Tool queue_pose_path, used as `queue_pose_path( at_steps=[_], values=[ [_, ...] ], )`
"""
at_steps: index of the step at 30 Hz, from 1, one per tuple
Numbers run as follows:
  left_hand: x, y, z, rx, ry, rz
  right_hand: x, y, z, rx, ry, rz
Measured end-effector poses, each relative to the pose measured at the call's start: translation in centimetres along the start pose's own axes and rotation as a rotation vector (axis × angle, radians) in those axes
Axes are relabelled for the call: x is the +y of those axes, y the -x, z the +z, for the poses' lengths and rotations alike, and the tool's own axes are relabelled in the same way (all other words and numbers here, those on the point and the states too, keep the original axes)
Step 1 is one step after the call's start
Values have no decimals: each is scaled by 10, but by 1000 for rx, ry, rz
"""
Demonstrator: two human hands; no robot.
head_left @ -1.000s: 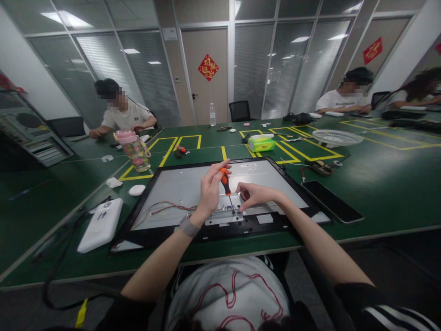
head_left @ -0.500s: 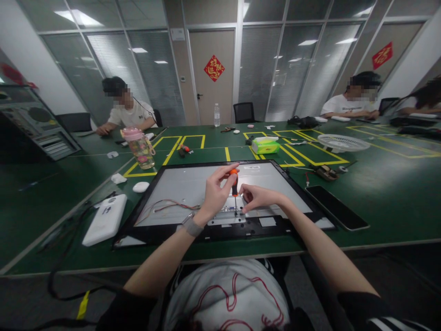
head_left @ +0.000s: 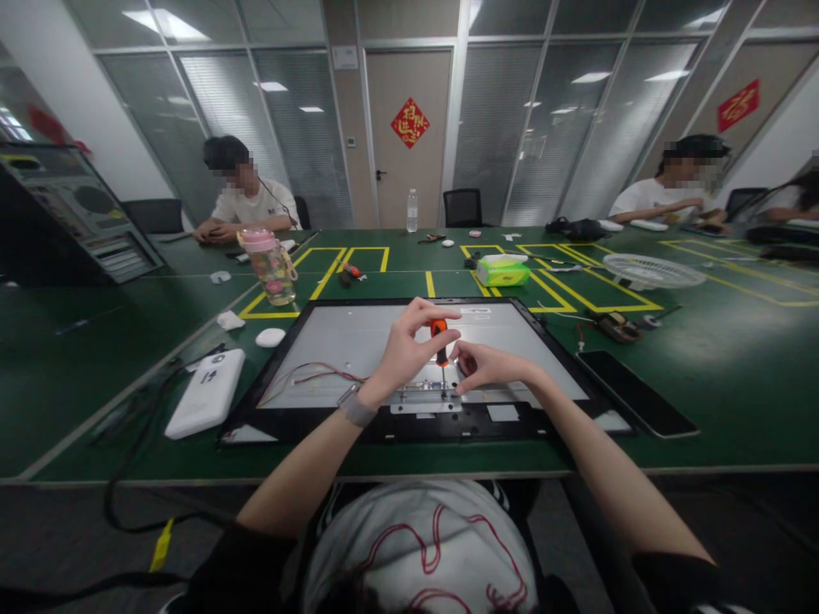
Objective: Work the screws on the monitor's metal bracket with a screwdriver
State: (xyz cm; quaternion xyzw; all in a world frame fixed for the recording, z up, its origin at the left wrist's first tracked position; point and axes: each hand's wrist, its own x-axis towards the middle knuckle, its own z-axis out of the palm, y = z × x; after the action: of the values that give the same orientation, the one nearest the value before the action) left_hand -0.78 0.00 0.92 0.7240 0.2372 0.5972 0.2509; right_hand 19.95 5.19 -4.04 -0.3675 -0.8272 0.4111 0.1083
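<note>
An orange-and-black screwdriver [head_left: 441,351] stands nearly upright, its tip down on the metal bracket [head_left: 426,408] at the panel's near edge. Around its handle is my left hand [head_left: 409,345], thumb and fingers curved to either side of the grip. My right hand [head_left: 490,367] is just right of the shaft, fingers curled with a gap between thumb and forefinger; I see nothing held there. Beneath both hands lies a flat grey display panel [head_left: 345,341] with a black frame. Thin coloured wires [head_left: 307,371] trail across its left part.
Left of the panel are a white power bank [head_left: 206,394], a white oval object [head_left: 270,338] and a pink-lidded bottle [head_left: 269,269]. A black phone [head_left: 636,392] lies on the right. Beyond are a green tissue pack [head_left: 503,270] and a round white grille [head_left: 653,271]. Other people sit across the table.
The camera view has shifted slightly, moving the scene rightward. My left fingers are spread a little wider about the screwdriver handle. My right hand stays beside the shaft.
</note>
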Motion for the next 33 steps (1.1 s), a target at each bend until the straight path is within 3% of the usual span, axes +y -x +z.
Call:
queue_pose_path(
  at_steps=[6,11,16,19,22,27,33],
  values=[
    [2,1,-1,-253,183,-128,0,-1,0,-8,4,-11],
    [0,1,-1,-149,58,-82,3,-2,1,0,4,-25],
    [1,0,-5,-279,206,-124,3,-2,0,-13,-11,-26],
    [-1,0,-4,-235,203,-150,3,-2,0,-12,-10,-15],
    [-3,0,-2,-152,117,-93,3,-2,-1,-10,4,-14],
    [-2,0,-1,-249,174,-124,4,-2,0,-14,-9,-21],
    [3,3,2,-108,-40,-46,1,-1,0,-15,-10,-12]
  ],
)
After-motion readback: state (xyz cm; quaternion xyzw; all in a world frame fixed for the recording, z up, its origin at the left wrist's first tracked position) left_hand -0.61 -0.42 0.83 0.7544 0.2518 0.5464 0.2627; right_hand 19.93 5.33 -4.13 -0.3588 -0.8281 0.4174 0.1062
